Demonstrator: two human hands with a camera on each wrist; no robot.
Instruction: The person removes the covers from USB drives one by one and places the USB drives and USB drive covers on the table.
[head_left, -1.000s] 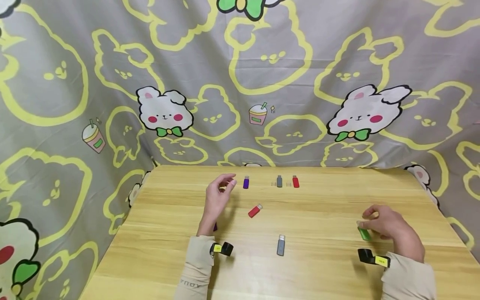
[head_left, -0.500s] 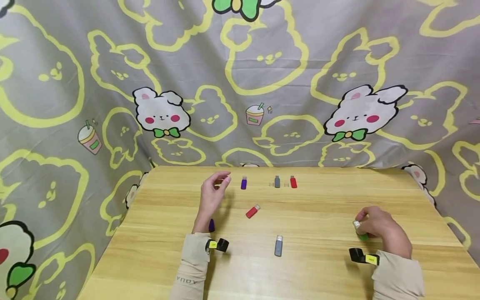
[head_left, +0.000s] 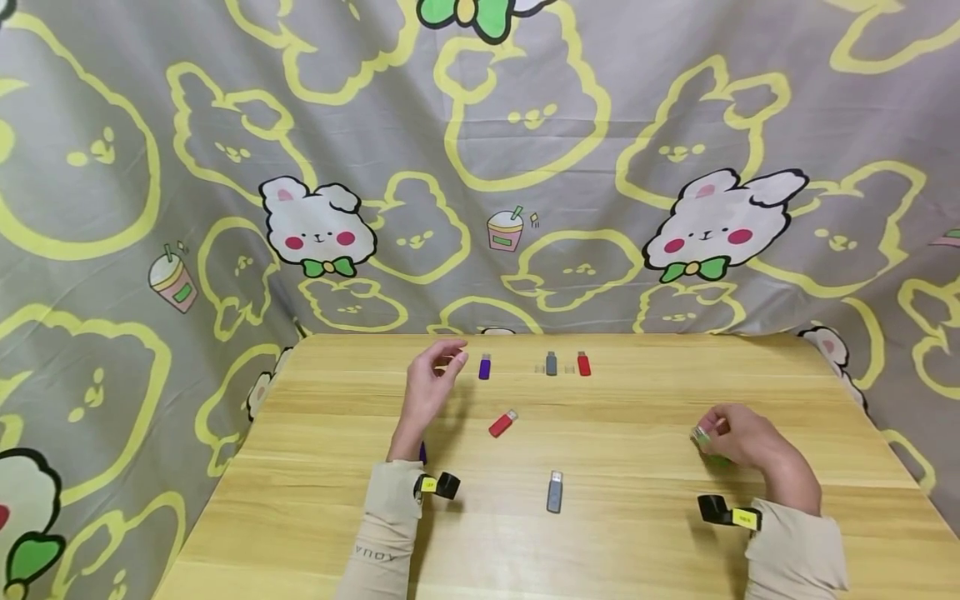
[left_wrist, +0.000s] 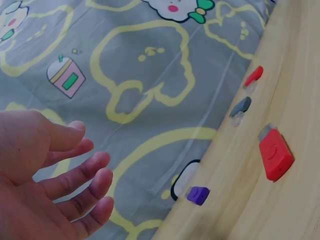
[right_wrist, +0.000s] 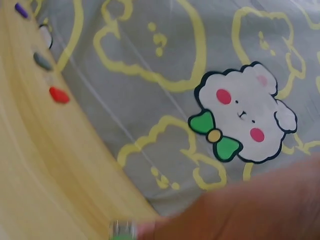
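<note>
My right hand [head_left: 742,437] pinches a green USB flash drive [head_left: 700,436] over the right side of the table, its metal plug pointing away from me. In the right wrist view the plug of that flash drive [right_wrist: 122,230] shows at the bottom edge, beside a blurred hand. Fingers loosely bent, my left hand [head_left: 431,379] hovers at the left with nothing in it, as the left wrist view also shows. Nearest to its fingertips lies a purple flash drive [head_left: 485,367]. Another purple flash drive [head_left: 423,452] is partly hidden by my left wrist.
Along the back stand a grey flash drive [head_left: 552,364] and a red one [head_left: 584,364], with small clear caps [head_left: 539,368] beside them. Closer in lie a red flash drive [head_left: 503,423] and a grey flash drive [head_left: 555,492]. A patterned curtain [head_left: 420,292] borders the wooden table [head_left: 622,550].
My right hand has carried the green flash drive to the left and a little farther back, turning it on the way. The left hand stays nearly in place; the head view has shifted slightly.
</note>
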